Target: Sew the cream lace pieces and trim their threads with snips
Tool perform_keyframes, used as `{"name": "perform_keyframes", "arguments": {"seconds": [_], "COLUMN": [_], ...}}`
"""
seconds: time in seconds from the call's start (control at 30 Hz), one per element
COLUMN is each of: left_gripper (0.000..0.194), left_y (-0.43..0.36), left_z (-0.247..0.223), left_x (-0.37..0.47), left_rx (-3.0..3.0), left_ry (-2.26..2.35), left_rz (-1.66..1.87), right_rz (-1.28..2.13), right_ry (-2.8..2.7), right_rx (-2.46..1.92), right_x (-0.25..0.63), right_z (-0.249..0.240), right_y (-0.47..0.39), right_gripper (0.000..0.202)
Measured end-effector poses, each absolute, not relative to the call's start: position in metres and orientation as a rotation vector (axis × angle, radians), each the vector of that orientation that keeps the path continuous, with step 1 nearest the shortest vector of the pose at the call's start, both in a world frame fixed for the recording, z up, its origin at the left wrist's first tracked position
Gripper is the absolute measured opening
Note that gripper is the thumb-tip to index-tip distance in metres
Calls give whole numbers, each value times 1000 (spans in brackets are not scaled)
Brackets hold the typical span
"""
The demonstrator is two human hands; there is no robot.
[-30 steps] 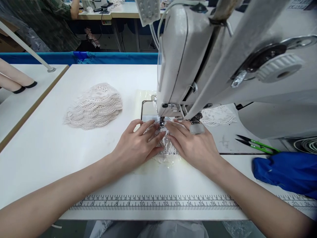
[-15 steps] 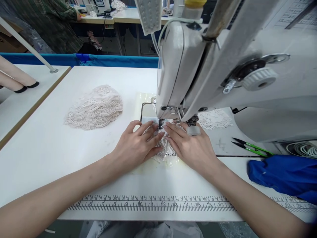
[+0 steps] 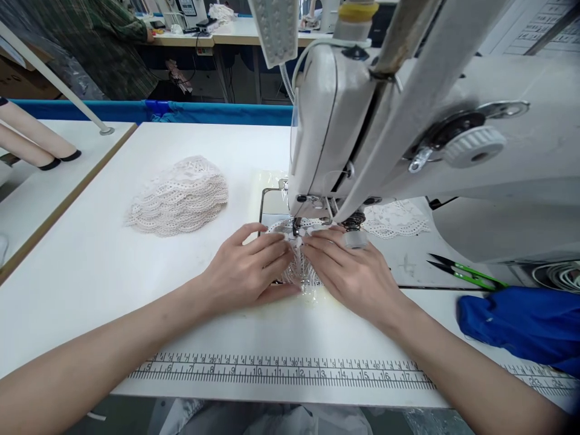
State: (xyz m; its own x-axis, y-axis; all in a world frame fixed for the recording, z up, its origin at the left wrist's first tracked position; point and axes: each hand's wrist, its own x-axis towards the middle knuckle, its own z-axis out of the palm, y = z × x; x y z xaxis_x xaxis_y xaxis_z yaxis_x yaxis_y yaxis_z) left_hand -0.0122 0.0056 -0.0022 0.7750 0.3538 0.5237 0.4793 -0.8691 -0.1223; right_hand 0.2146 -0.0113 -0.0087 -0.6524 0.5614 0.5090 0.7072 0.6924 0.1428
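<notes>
Left hand [image 3: 251, 266] and right hand [image 3: 348, 260] come from the two sides to one lace piece [image 3: 299, 266], which lies flat between them, directly in front of the presser foot [image 3: 296, 228] and partly under it. The visible strip of this lace runs from the foot back toward the person — so its line in view goes near to far, while the hands meet it from the sides. Both hands touch it; the right fingertips seem to be slightly nearer to the foot. On the left hand the fingers are bent and the thumb is stretched out along the near end of the lace; on the right hand the fingers lie rather flat, pointing to the foot. Whether either hand pinches the cloth or only presses it down, I cannot tell.

Much is covered: the hands hide the edges of the lace, so its full shape and true long axis are not clear. The needle tip is too small to make out. The sewing machine [image 3: 317, 121] hides part of another lace piece farther right — and a small knob [image 3: 356, 239] stands in front of some right fingers. The left thumb is slightly blurred.
</notes>
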Motion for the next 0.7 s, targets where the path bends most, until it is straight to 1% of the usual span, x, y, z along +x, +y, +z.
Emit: {"name": "perform_keyframes", "arguments": {"seconds": [0.07, 0.13, 0.17, 0.2, 0.23, 0.27, 0.3, 0.4, 0.5, 0.7], "left_gripper": [42, 31, 22, 16, 14, 15, 16, 20, 23, 25], "left_y": [5, 3, 3, 2, 2, 2, 1, 1, 1, -3], "left_z": [-1, -2, -3, -3, -4, -5, -6, -8, -8, -8], "left_x": [-16, -17, -16, -16, -15, -13, -12, -11, -13, -17], "left_rx": [-2753, -2733, -2716, -2705, -2702, -2705, -2708, -2693, -2707, -2772], "left_ry": [-516, -461, -458, -465, -482, -509, -539, -580, -506, -508], "left_rz": [-742, -721, -715, -714, -712, -705, -699, -673, -668, -629], "right_rz": [-394, -320, -275, -230, -191, -173, -180, -287, -313, -288], "right_ry": [-2496, -2503, -2501, -2503, -2508, -2510, -2513, -2508, -2508, -2523], "right_rx": [-905, -886, -891, -897, -907, -921, -928, -908, -840, -739], "right_x": [215, 215, 215, 215, 215, 215, 215, 216, 218, 218], "right_z": [-6, -4, -3, -2, -1, -1, -2, -3, -3, 0], "right_y": [-14, -16, -17, -17, -17, -17, -16, -15, -15, -17], "right_gripper": [20, 16, 21, 32, 45, 52, 51, 19, 23, 21]}}
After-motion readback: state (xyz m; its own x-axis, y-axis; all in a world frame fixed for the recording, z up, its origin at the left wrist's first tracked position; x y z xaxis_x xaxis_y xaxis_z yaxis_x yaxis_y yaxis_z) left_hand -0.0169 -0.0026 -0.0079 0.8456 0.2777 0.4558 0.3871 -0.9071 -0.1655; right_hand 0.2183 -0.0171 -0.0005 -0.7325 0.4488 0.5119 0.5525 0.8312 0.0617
